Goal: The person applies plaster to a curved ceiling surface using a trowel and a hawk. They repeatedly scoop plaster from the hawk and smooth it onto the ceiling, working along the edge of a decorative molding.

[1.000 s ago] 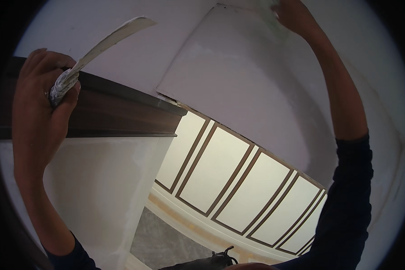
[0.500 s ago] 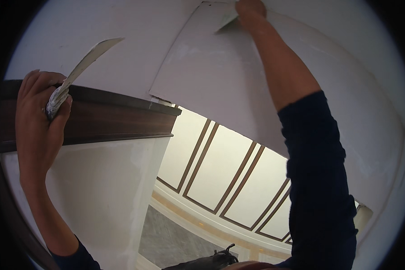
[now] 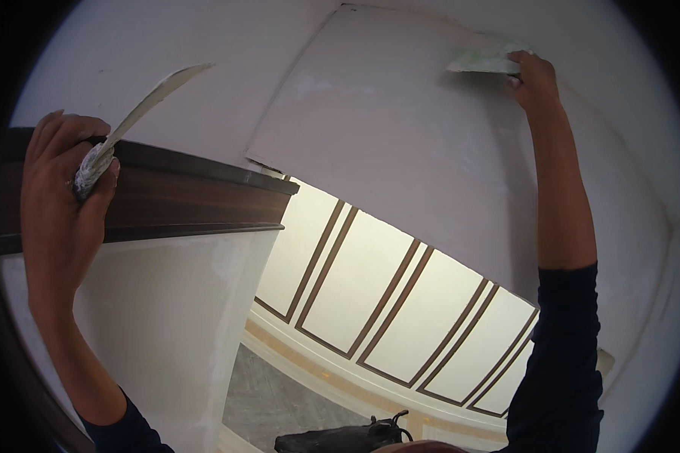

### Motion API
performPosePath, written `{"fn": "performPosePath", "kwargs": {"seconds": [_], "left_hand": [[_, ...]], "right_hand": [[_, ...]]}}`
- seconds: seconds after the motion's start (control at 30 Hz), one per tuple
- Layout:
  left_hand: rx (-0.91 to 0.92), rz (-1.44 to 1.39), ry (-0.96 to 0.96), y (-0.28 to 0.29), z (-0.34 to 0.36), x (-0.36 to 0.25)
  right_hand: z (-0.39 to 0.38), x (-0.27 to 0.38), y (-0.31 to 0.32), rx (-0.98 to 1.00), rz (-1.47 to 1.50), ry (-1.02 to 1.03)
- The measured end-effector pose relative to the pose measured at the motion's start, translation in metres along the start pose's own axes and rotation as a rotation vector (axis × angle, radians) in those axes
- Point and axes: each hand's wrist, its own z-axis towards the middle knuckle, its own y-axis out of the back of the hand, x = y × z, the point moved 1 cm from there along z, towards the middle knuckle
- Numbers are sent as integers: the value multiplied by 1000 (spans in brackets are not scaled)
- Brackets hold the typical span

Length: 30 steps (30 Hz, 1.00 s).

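My left hand (image 3: 66, 204), raised beside a dark wood moulding, is closed around the plaster-caked handle of a putty knife (image 3: 147, 106). That knife's blade points up and to the right, apart from the wall. At the upper right, my right hand (image 3: 538, 81) grips a wide, flat, pale green scraper (image 3: 485, 59) smeared with white. The scraper's edge lies against a whitish plaster panel (image 3: 385, 113), near its upper border. My fingers hide the scraper's handle. Faint white patches show on the panel.
The dark wood moulding (image 3: 196, 185) juts out at left above a white wall section (image 3: 159, 302). Below the panel's lower edge appear cream wall panels (image 3: 385, 302) framed in brown strips. Grey flooring (image 3: 272, 392) and a black bag-like thing (image 3: 340, 436) are at the bottom.
My right hand has carried the scraper right and slightly down along the panel; the scraper now shows more fully. My left hand and its putty knife have hardly moved.
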Motion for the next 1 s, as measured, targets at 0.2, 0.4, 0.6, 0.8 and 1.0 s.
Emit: {"fn": "performPosePath", "kwargs": {"seconds": [0.2,0.4,0.6,0.8,1.0], "left_hand": [[-2,-105,-30,-4,3,-3],[97,-169,59,-19,1,6],[94,-117,16,-16,2,5],[107,-121,-3,-11,2,6],[115,-135,-21,-21,2,14]], "right_hand": [[-20,15,-119,166,217,-115],[22,-17,-259,182,269,-188],[33,-25,-279,209,183,-226],[46,-42,-250,35,183,-324],[33,-42,-181,22,-131,-310]]}}
